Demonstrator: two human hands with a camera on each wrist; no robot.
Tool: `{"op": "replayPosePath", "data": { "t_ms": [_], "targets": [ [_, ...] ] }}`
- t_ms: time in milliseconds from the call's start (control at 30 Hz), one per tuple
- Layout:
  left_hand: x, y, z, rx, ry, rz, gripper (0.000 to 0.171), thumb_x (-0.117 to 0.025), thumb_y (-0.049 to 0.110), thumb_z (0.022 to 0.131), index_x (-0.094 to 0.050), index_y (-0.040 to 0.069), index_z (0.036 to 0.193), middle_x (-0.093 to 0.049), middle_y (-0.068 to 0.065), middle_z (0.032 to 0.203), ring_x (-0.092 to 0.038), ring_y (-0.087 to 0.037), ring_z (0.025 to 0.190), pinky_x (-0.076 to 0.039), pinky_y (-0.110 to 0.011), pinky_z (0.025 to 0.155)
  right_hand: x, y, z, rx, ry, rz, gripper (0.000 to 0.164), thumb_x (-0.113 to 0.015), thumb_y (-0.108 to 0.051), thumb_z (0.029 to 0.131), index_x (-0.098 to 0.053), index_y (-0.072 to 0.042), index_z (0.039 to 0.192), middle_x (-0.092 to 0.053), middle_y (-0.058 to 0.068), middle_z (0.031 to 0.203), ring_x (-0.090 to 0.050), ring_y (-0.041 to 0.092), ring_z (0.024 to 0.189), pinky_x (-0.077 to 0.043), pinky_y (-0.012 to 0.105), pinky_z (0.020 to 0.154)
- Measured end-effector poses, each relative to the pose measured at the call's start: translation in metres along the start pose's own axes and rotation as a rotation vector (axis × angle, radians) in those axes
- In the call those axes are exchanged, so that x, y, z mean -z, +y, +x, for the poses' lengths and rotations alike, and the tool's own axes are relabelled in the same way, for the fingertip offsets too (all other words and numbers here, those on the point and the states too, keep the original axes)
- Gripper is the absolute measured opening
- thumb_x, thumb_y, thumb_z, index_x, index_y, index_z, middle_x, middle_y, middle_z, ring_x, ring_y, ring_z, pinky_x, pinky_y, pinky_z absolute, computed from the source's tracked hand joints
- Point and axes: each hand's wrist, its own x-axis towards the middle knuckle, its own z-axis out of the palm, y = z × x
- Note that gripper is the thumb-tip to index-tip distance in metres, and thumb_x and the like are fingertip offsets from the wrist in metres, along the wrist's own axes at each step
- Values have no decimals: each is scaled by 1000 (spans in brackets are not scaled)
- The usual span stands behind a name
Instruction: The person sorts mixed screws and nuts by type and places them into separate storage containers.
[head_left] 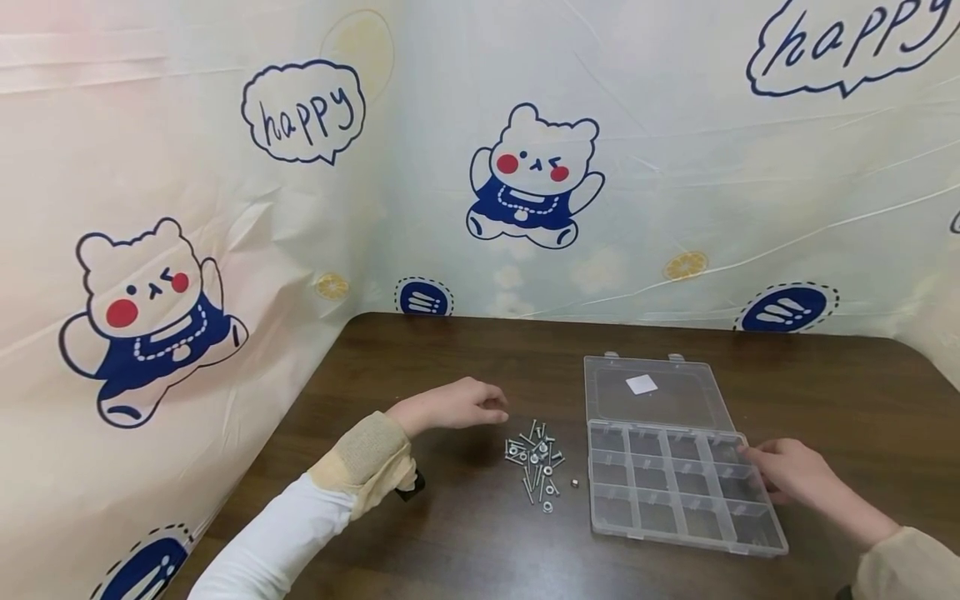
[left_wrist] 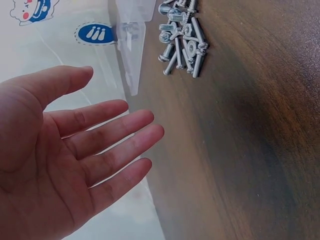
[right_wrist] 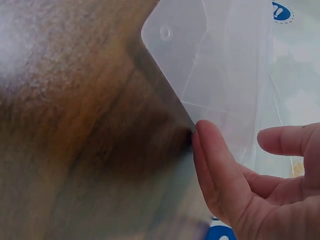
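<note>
A clear plastic compartment box [head_left: 686, 487] lies on the table with its lid folded back, away from me. My right hand [head_left: 798, 475] holds the box's right side, the thumb at the top rim and the fingertips [right_wrist: 205, 130] against the lower edge of the wall. To the left of the box is a loose pile of screws, nuts and washers [head_left: 536, 458]. Just beyond and left of that pile hovers my left hand [head_left: 457, 404], holding nothing. In the left wrist view its palm [left_wrist: 45, 170] shows, fingers relaxed and spread, near the screws [left_wrist: 185, 45].
A small white paper square [head_left: 641, 384] lies on the transparent lid [head_left: 660, 400]. One nut [head_left: 574, 482] sits apart between pile and box. The brown wooden table [head_left: 465, 533] meets a printed cloth backdrop [head_left: 645, 167] at its back and left edges.
</note>
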Motion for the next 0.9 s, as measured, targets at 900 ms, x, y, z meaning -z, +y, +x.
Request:
{"op": "replayPosePath", "data": {
  "t_ms": [900],
  "targets": [
    [-26, 14, 20, -179, 35, 171, 18, -58, 13, 87, -68, 5, 99, -66, -1, 92, -58, -5, 80, -46, -18, 74, 0, 9, 6, 40, 31, -27, 40, -50, -19, 87, -60, 18, 97, -65, 12, 77, -63, 20, 71, -53, 32, 59]
  ]
}}
